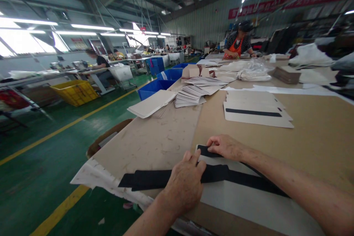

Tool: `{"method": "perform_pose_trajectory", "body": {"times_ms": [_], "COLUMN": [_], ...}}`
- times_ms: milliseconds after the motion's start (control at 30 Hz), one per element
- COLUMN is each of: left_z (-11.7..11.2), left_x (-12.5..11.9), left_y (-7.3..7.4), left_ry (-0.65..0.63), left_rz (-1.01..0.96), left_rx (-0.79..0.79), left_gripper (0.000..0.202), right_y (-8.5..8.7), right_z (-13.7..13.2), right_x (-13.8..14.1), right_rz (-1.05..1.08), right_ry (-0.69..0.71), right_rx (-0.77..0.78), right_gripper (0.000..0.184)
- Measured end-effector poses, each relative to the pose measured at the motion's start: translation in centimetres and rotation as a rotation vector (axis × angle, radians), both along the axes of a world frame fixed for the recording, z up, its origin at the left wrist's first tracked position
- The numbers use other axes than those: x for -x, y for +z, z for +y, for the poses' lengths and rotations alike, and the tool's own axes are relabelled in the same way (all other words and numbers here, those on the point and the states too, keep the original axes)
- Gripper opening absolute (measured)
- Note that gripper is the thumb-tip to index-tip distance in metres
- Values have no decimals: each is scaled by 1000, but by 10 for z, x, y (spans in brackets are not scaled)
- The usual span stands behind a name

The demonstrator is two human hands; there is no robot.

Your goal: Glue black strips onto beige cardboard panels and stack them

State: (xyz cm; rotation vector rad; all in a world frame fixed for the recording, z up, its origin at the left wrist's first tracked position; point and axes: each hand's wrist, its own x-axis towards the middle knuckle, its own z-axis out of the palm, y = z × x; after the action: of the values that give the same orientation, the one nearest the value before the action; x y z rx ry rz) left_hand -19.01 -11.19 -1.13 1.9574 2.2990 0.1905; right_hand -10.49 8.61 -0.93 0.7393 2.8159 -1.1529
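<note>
My right hand [226, 147] has bent fingertips closed on the near-left end of a black strip [203, 150], which lies along a pale flat panel [235, 162]. The rest of that strip runs under my forearm. My left hand [186, 182] rests across loose, overlapping black strips [149, 179], index finger and thumb apart, the index tip at the panel's left end. Those strips stick out to the left of the hand and continue right over another pale panel [249, 204]. Part of both panels is hidden by my arms.
Ahead lies a small stack of pale panels [254, 107], the top one bearing a black strip. Fanned pale sheets [193, 90] and a flat pile [152, 103] sit at the table's left edge. Blue bins [153, 87] stand beside it. A person in an orange apron [236, 46] works across the table.
</note>
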Motion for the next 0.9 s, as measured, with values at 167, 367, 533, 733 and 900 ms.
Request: {"method": "perform_pose_trajectory", "body": {"times_ms": [167,367,533,733,900], "left_z": [1,3,6,7,9], "left_x": [0,1,4,5,5], "left_y": [1,-2,-7,-6,-5], "left_ry": [10,5,21,27,56], "left_rz": [1,32,68,97,104], "left_rx": [4,-3,-19,14,90], "left_gripper": [37,38,42,47,54], "right_y": [5,32,33,1,-9], "right_z": [2,58,84,63,52], "right_x": [-1,-72,-142,-163,-170], "right_rz": [-14,-99,-73,14,14], "right_ry": [6,45,-126,-394,-454], "right_rx": [8,311,343,123,-27], "right_gripper": [15,52,33,18,9]}}
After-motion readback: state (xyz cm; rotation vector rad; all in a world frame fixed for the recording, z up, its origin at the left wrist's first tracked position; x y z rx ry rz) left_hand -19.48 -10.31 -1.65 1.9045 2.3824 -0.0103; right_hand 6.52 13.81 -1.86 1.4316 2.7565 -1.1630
